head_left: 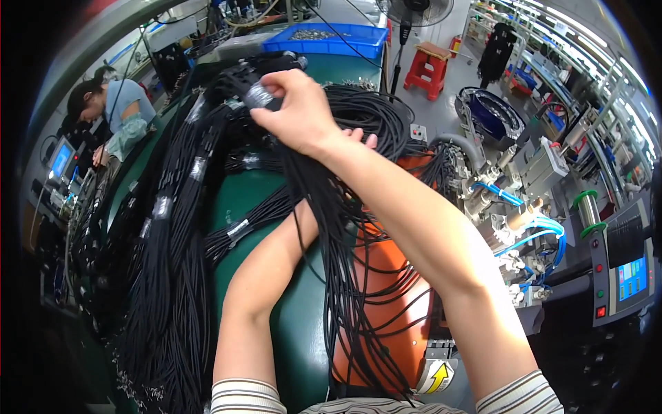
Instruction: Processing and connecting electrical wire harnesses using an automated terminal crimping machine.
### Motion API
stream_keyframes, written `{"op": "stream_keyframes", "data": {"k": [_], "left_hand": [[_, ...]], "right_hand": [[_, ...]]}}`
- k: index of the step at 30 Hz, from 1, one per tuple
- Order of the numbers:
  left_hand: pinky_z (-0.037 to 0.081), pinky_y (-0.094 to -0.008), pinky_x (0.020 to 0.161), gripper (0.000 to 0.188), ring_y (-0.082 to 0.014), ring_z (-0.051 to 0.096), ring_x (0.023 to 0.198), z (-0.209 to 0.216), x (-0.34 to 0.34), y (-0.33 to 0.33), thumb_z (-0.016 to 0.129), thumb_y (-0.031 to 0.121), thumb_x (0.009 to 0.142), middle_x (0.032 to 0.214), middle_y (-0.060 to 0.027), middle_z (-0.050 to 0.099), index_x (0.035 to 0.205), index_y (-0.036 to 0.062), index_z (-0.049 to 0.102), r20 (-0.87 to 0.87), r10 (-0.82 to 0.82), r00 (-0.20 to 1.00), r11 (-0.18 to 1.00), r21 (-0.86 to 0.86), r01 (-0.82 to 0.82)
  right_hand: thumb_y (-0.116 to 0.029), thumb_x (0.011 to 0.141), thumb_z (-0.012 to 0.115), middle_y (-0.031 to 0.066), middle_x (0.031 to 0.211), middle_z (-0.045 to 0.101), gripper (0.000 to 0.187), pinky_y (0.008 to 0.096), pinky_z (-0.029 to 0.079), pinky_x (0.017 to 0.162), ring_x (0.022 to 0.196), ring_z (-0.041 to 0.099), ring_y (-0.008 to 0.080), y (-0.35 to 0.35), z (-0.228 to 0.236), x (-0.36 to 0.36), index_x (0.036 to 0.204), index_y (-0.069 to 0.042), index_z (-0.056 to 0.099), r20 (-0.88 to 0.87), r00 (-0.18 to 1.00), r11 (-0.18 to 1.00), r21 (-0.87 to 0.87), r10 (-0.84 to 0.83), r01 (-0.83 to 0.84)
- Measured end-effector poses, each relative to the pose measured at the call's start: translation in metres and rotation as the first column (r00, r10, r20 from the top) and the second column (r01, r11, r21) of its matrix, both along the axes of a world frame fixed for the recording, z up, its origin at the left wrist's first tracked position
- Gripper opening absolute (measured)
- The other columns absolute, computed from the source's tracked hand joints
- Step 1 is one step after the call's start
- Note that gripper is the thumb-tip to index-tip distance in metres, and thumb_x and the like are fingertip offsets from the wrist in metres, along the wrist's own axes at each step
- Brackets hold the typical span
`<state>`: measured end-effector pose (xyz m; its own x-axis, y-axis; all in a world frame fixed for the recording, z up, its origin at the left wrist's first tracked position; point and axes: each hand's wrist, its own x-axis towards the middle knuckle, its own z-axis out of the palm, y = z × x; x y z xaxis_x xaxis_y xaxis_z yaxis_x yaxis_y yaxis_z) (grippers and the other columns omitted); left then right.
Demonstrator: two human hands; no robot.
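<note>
Ahead of you, a blue tray (353, 48) holds small metal parts (321, 33). To its right stand a pedestal fan (416, 7) and a red stool (425, 74). On your left, a co-worker (129, 98) in light blue bends near a lit screen (61, 159). At your right, you have blue tubes (550, 224), a green-flanged spool (588, 211) and a control panel (600, 277).

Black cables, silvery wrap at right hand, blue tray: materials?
Black cables: probably flexible plastic or rubber jackets; smooth curves, satin highlights. Silvery wrap: likely thin glossy film, from crinkled glints; foil possible. Blue tray: seemingly moulded plastic, even colour, slight sheen.
</note>
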<state>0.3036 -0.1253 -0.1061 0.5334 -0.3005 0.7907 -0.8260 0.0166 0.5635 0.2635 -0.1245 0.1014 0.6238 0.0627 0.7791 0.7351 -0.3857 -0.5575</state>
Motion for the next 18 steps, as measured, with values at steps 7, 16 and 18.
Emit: {"op": "stream_keyframes", "data": {"k": [7,16,18], "left_hand": [[0.042,-0.041,0.093,0.056,-0.0291,0.047,0.125,0.059,0.007,0.032,0.043,0.021,0.088,0.134,-0.0145,0.048,0.143,0.011,0.041,0.882,0.37,0.291,0.286,0.19,-0.939],[0.036,-0.0412,0.104,0.057,-0.0296,0.046,0.122,0.112,0.023,0.04,0.041,0.012,0.094,0.133,-0.0152,0.046,0.149,0.0092,0.03,0.925,0.266,0.271,-0.326,0.351,-0.878],[0.033,-0.0408,0.107,0.056,-0.03,0.045,0.123,0.127,0.017,0.049,0.039,0.01,0.096,0.134,-0.0167,0.045,0.151,0.0065,0.027,0.939,0.209,0.272,-0.51,0.342,-0.79]], "right_hand": [[-0.015,0.067,0.076,0.0139,0.093,0.065,0.041,0.0362,0.053,0.081,0.089,0.065,0.0284,0.0,-0.021,0.007,0.103,0.0,0.066,0.075,0.996,0.998,0.039,-0.049,0.047],[-0.012,0.067,0.075,0.0161,0.093,0.061,0.038,0.0373,0.049,0.085,0.091,0.063,0.0303,-0.004,-0.048,0.012,0.101,0.003,0.064,0.058,0.998,0.991,0.135,-0.02,0.012],[-0.011,0.068,0.075,0.0172,0.096,0.062,0.038,0.0378,0.048,0.086,0.094,0.062,0.0317,-0.005,-0.056,0.016,0.101,0.004,0.063,0.01,1.0,0.993,0.117,-0.003,0.002]]}}
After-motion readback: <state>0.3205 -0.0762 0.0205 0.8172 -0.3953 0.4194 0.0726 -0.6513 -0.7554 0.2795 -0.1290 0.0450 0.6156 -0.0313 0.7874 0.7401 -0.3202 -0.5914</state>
